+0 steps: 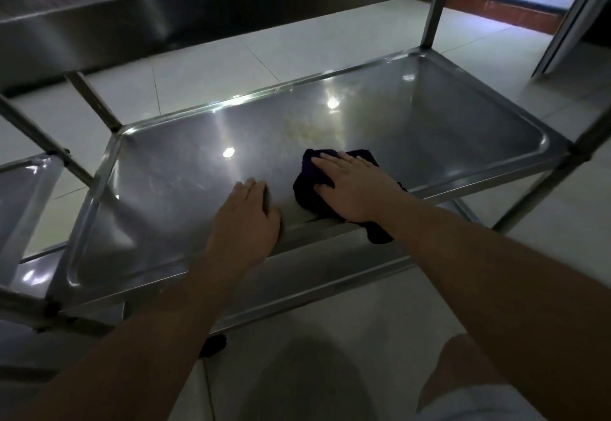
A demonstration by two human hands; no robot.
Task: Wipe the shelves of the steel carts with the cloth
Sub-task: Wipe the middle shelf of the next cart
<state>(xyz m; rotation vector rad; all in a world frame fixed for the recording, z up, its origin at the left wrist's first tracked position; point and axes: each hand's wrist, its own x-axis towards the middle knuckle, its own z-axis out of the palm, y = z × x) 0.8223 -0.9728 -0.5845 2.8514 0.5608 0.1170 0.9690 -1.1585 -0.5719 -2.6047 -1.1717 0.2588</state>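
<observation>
From the bare forearms up, the right hand (pixel 353 186) presses flat, fingers straight, on the dark cloth (pixel 314 186) at the middle shelf's (pixel 463 116) near rim, the yellowish smear (pixel 307 130) just beyond its fingertips, while the open left hand (pixel 246 214) braces beside it.

You see a pale tiled floor (pixel 347 34) spreading beyond the far edge. A reddish-brown skirting (pixel 509 12) runs along the wall at the upper right, and a grey upright panel (pixel 575 20) leans beside it.
</observation>
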